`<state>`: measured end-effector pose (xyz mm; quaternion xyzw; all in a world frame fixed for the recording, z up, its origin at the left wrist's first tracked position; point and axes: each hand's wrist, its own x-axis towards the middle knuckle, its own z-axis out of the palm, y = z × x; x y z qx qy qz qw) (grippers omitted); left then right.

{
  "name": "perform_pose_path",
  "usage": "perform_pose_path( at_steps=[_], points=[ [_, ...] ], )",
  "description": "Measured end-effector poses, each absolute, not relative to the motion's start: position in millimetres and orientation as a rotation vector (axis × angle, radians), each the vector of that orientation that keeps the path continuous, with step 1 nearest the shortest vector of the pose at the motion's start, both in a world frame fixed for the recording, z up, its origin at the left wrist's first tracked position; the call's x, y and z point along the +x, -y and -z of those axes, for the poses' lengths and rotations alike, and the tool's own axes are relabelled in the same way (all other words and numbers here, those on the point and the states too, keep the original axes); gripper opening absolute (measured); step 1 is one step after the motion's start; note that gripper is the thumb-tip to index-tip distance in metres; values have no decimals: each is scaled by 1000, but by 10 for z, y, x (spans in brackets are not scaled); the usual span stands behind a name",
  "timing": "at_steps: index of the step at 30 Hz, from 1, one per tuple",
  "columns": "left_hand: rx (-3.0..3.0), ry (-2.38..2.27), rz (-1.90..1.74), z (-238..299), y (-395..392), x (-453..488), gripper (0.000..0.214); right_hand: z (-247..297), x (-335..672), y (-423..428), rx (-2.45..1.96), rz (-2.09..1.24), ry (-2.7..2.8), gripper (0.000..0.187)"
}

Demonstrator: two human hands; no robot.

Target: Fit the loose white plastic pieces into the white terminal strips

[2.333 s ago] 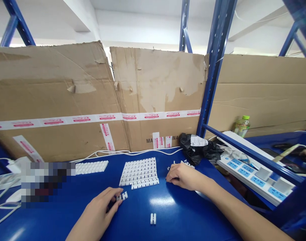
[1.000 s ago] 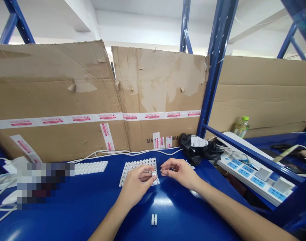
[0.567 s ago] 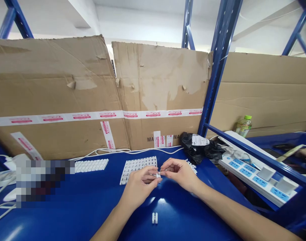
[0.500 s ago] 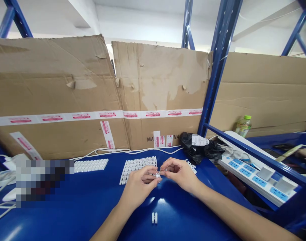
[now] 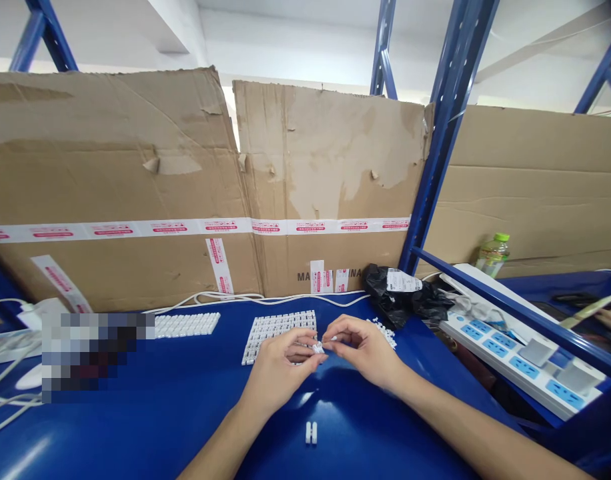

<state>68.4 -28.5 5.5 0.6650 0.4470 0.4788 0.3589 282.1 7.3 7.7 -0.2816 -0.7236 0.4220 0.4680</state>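
Nearest the person, a doubled white plastic terminal piece (image 5: pixel 311 433) is lying on the blue worktop (image 5: pixel 135 427), below and between the hands. The left hand (image 5: pixel 280 363) and right hand (image 5: pixel 365 350) are working together, their fingertips meeting on a small white terminal piece (image 5: pixel 317 347). It appears pinched between them, though the fingers hide part of it and the exact grip is uncertain. The piece is likely light, stiff and smooth, so it may slip or crack under hard pressure; its end edges look the safest hold. Just behind the left hand, a grid of white terminal pieces (image 5: pixel 278 335) is lying flat. Beyond the right hand, a loose white cluster (image 5: pixel 384 333) is sitting beside a black plastic bag (image 5: pixel 400 297), and a power strip (image 5: pixel 515 353) is lying farther right.
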Motion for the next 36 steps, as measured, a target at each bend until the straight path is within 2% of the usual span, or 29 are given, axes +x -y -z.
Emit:
perform_pose_path(
  at_steps=[7,10,13,18,29,36],
  points=[
    [1758,-1171,-1237,-52,285,681,26,-85,2880,-71,-634,-809,2000,13],
    [1747,-1171,-1245,-54,276,676,25,-70,2895,-92,-702,-983,1898,19],
    [1752,-1205,-1272,-60,265,667,24,-33,2884,-140,-741,-1186,1676,34],
    [1831,-1223,-1306,-50,248,656,26,-12,2862,-206,-749,-1363,1497,49],
    [1883,-1276,-1292,-75,257,655,25,41,2950,-305,-813,-1634,1248,46],
    [1899,-1264,-1289,-39,240,659,25,-12,2925,-238,-778,-1667,1279,59]
  ],
)
